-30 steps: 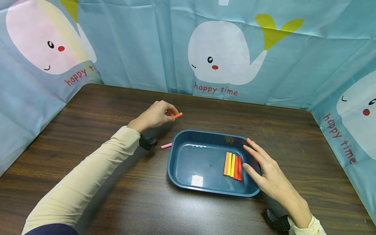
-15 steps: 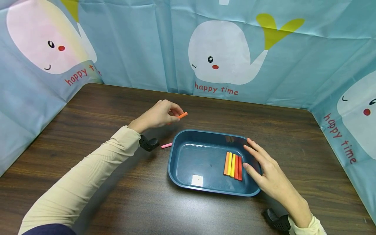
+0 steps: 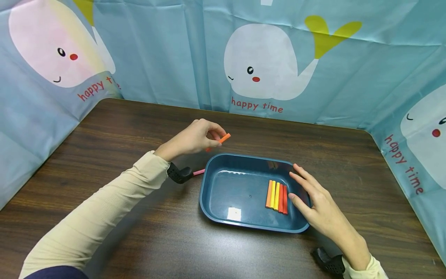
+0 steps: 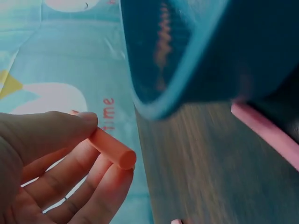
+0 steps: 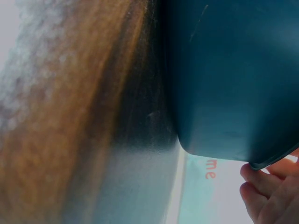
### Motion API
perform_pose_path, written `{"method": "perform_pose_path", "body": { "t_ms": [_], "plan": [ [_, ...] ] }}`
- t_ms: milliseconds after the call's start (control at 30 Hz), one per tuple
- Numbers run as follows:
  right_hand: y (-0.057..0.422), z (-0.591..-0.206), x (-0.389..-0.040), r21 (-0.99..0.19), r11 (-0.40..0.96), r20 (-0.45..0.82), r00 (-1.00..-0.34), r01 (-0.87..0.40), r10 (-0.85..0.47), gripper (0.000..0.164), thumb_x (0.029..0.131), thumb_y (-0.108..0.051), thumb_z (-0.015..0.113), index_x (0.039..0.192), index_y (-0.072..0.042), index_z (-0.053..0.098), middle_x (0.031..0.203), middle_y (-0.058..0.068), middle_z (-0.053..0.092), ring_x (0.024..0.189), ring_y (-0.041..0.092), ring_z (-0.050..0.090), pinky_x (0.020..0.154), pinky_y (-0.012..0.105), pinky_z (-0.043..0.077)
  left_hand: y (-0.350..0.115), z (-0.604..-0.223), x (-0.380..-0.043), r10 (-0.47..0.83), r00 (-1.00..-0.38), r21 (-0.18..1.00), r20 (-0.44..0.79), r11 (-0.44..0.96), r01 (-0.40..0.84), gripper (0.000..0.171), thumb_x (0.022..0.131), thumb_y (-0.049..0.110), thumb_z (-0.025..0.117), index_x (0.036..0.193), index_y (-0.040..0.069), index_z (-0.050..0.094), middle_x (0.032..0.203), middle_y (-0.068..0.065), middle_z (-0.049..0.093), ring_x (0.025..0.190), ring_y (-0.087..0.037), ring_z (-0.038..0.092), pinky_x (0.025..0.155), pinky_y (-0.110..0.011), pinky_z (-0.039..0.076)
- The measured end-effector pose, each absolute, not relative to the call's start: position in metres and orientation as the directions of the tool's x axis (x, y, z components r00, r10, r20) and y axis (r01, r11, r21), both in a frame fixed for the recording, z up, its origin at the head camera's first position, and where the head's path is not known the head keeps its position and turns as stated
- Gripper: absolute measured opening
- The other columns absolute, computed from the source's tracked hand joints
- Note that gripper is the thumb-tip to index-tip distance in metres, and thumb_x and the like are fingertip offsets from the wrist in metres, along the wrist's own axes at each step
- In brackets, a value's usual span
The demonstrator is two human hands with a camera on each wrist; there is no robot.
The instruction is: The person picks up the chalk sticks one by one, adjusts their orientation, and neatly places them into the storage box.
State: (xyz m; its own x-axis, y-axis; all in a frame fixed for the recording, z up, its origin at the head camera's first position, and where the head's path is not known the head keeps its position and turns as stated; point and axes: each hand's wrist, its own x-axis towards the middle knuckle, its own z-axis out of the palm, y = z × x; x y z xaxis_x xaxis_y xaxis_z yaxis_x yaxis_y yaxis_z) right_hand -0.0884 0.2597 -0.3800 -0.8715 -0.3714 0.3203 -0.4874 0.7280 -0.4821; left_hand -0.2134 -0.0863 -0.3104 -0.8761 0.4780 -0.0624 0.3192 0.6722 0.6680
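Observation:
In the head view my left hand (image 3: 196, 137) pinches a smooth, round orange crayon-like stick (image 3: 225, 138) between thumb and fingers, above the table behind the tray's back-left corner. The left wrist view shows the stick's blunt end (image 4: 112, 148) jutting past the thumb. My right hand (image 3: 324, 209) lies over the right end of the dark blue tray (image 3: 230, 221), fingers spread and loosely extended, fingertips touching around the rim. Beside the right hand, several sticks lie in a row inside the tray: an orange one (image 3: 269, 193), yellow ones (image 3: 275, 195) and red ones (image 3: 283, 199).
A pink stick (image 3: 199, 172) lies on the table against the tray's left side, partly behind the left wrist camera (image 3: 179, 173). The brown wooden table (image 3: 146, 228) backs onto a light blue curtain (image 3: 156, 54) with whale prints.
My left hand has moved right with the orange stick, closer to the tray's back-left corner. Its wrist camera now covers part of the pink stick. The right hand and tray stay put.

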Motion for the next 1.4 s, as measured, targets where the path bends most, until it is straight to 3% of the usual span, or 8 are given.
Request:
{"method": "perform_pose_path", "body": {
  "t_ms": [600,967,1400],
  "plan": [
    [0.26,-0.38,-0.088,-0.48,0.73,0.321,-0.872,-0.486,-0.369,0.058,0.088,-0.009,0.073,0.142,-0.004,0.052,0.157,0.011,0.039,0.136,0.04,0.045,0.103,-0.003,0.018,-0.056,-0.307,-0.191,0.53,-0.838,0.768,-0.131,0.588,0.252,0.035,0.088,0.001,0.07,0.122,0.002,0.063,0.092,-0.01,0.073,0.073,-0.014,0.069,0.068,-0.026,0.058],
    [0.26,-0.38,-0.088,-0.48,0.727,0.322,-0.869,-0.492,-0.376,0.059,0.088,-0.009,0.073,0.142,-0.004,0.052,0.156,0.013,0.039,0.135,0.04,0.045,0.104,-0.003,0.018,-0.033,-0.313,-0.183,0.541,-0.824,0.757,-0.172,0.608,0.241,0.035,0.09,0.005,0.071,0.124,0.006,0.062,0.088,-0.009,0.073,0.063,-0.014,0.067,0.057,-0.024,0.053],
    [0.26,-0.379,-0.089,-0.485,0.723,0.32,-0.869,-0.493,-0.377,0.058,0.088,-0.01,0.072,0.142,-0.004,0.052,0.157,0.009,0.039,0.137,0.04,0.045,0.105,-0.002,0.017,-0.011,-0.318,-0.177,0.577,-0.798,0.779,-0.171,0.575,0.248,0.04,0.088,0.003,0.072,0.126,0.006,0.06,0.084,-0.007,0.073,0.061,-0.013,0.066,0.06,-0.026,0.056]
  ]
}}
